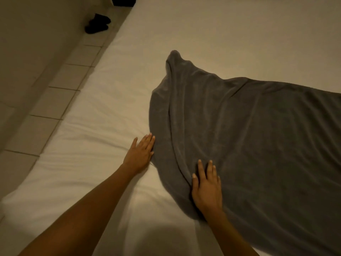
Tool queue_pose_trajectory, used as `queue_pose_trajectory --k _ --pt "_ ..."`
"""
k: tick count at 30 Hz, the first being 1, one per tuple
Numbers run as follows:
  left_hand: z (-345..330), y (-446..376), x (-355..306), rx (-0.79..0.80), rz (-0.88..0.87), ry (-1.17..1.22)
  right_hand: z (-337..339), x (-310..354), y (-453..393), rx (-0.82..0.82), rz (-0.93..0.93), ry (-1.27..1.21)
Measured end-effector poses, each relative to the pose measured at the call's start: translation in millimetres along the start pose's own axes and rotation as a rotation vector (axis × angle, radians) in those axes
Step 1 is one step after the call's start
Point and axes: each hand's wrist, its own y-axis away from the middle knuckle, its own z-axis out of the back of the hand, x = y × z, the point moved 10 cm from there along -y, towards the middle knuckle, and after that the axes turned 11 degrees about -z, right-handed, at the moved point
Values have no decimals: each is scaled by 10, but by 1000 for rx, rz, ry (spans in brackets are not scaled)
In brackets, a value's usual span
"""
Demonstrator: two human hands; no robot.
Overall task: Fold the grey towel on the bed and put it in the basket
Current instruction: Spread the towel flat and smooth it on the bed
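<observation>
The grey towel (249, 130) lies spread over the white bed (103, 111), running off the right edge of the view. Its left end is bunched, with one corner pointing away from me and a long crease down the left side. My left hand (141, 154) lies flat on the sheet, fingers apart, with its fingertips touching the towel's left edge. My right hand (207, 189) rests palm down on the towel near its front left edge, fingers spread, holding nothing. No basket is in view.
A tiled floor (46, 100) runs along the bed's left side. Dark footwear (96, 24) lies on the tiles at the far left, and a dark object (123, 0) stands at the top edge.
</observation>
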Motion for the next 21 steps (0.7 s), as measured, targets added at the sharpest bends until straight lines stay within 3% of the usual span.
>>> queue_pose_trajectory --k 7,13,21 --pt "-276 55 129 14 -126 -78 -425 871 162 45 212 133" --pt "-198 -84 3 -136 -245 -98 -703 842 132 15 220 252" --pt "-116 79 1 -195 -286 -148 -543 716 98 -61 228 307"
